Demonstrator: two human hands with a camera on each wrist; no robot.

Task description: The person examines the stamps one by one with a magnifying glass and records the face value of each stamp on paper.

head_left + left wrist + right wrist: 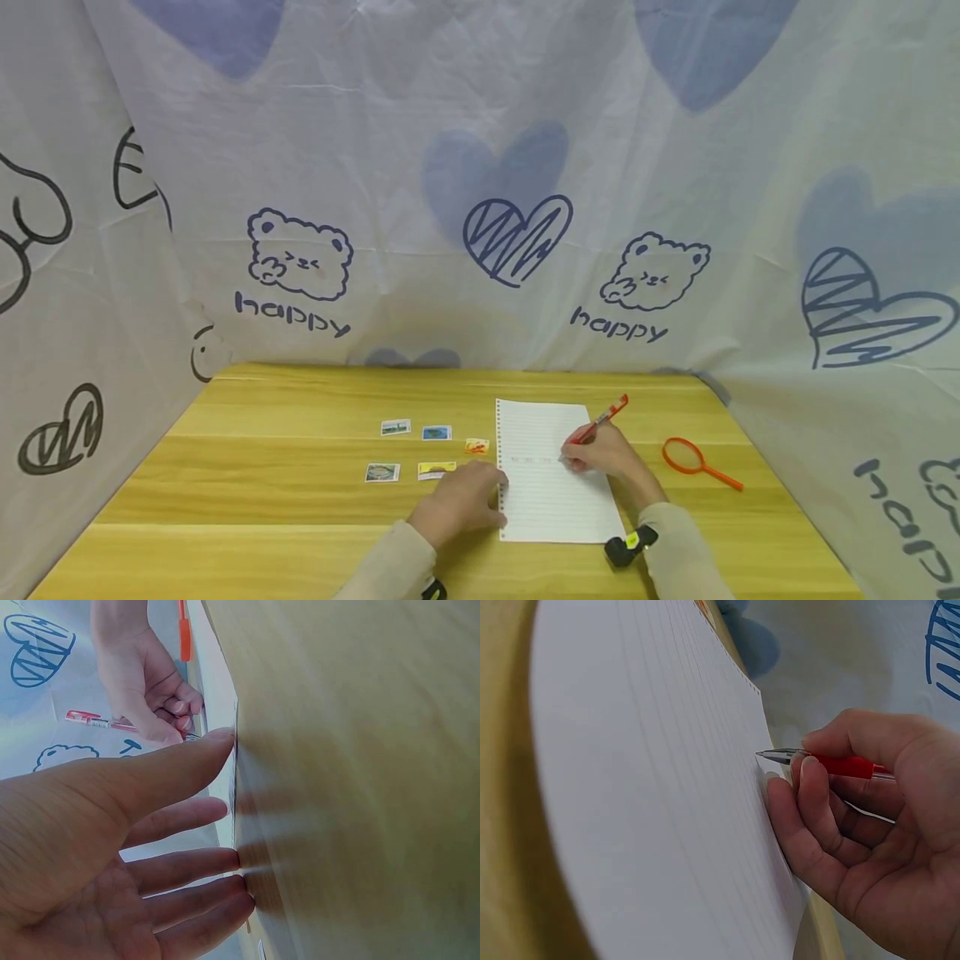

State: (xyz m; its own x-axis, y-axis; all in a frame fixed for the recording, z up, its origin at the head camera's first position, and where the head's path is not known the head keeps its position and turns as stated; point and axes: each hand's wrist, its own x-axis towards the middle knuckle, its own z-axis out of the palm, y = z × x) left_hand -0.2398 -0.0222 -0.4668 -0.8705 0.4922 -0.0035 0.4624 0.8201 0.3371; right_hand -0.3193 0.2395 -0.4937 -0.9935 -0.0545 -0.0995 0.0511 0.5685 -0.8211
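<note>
A sheet of lined loose-leaf paper [555,508], punched with holes down its left edge, lies on the wooden table. My right hand [607,457] rests on it and pinches a red pen [603,418] between thumb and fingers. In the right wrist view the pen's metal tip [778,755] meets or nearly meets the page. Faint marks run in a row left of the pen. At the sheet's left edge lies my left hand [465,500], fingertips touching the paper and tabletop. The left wrist view shows its thumb and fingers [184,866] extended, gripping nothing.
Several small stamp-like pictures, among them a yellow one [437,470] and a blue one [437,432], lie left of the sheet. A red-orange magnifying glass [703,465] lies to the right. A printed cloth [405,275] hangs behind and beside the wooden table [255,475].
</note>
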